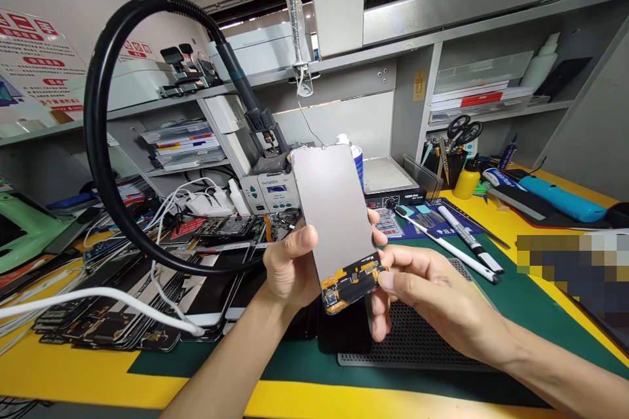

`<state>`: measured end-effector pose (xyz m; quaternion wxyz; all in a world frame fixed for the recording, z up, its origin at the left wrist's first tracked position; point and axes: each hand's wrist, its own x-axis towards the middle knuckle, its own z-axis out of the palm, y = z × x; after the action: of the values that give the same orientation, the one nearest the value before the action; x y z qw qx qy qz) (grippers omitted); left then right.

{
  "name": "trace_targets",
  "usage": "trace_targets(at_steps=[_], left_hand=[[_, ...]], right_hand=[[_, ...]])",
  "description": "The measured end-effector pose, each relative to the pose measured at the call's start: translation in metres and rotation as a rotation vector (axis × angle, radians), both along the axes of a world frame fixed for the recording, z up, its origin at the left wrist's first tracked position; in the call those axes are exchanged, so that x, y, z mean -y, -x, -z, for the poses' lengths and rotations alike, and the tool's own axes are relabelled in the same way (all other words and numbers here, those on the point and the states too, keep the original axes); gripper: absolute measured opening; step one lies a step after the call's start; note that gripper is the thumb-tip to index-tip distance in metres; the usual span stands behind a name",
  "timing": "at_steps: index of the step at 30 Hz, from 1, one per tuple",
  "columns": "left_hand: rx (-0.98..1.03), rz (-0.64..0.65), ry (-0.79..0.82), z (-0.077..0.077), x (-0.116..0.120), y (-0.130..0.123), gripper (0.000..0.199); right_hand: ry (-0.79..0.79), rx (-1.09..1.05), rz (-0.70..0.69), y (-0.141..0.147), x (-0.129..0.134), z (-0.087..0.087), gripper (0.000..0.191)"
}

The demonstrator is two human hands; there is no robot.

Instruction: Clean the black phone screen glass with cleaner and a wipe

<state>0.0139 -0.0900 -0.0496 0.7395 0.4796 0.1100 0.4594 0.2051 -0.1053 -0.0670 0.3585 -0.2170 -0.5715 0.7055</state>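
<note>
A phone screen panel [338, 209] is held up over the mat, its grey metal back facing me. Along its lower edge runs an orange and black flex cable [351, 283]. My left hand [291, 268] grips the panel by its sides, thumb at the left edge and fingertips showing past the right edge. At the lower right corner, my right hand [432, 301] pinches the end of the flex cable between thumb and index finger. Below the panel, a dark phone screen [344, 334] lies on the green mat [540, 334].
Stacked phone screens [122, 308] cover the left of the bench. A black hose [95, 118] arches over them. Behind stand a soldering station [272, 191] and a heating plate [388, 177]. To the right lie a brush [442, 242], a marker [469, 239] and a perforated black pad [417, 340].
</note>
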Motion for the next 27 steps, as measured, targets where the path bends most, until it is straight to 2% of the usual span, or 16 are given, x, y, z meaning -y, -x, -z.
trace_targets(at_steps=[10, 27], left_hand=[[-0.001, -0.094, -0.084, -0.0047, 0.0029, -0.0025, 0.058], [0.015, -0.068, -0.075, -0.0011, 0.0012, -0.0025, 0.059]], right_hand=[[0.008, 0.005, 0.038, 0.0021, -0.0017, 0.0035, 0.024], [0.031, -0.044, 0.012, 0.0011, -0.0003, 0.0021, 0.024]])
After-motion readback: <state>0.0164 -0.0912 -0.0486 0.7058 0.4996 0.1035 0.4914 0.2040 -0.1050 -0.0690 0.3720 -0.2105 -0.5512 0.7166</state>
